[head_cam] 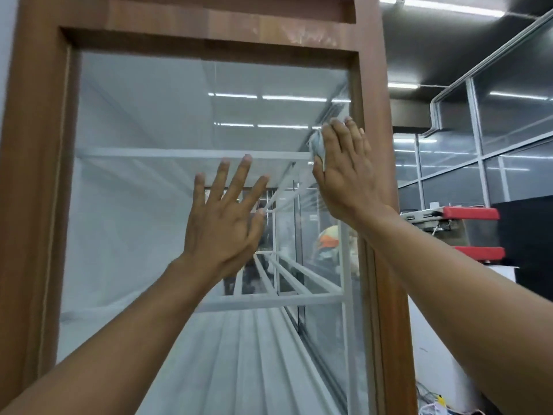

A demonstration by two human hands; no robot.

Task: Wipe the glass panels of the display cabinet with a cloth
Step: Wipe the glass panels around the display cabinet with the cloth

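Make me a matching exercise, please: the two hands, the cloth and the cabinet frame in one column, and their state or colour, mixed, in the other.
Things:
1. left hand
2. right hand
3. cloth
4. cabinet frame

States:
A. brown wood
B. fingers spread, holds nothing
C. bunched under a palm, near the right edge of the glass panel
D. fingers straight, presses the cloth on the glass

Pairs: 1-B, 2-D, 3-C, 4-A.

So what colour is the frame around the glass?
The frame is reddish-brown with a wood grain, clearest in the head view.
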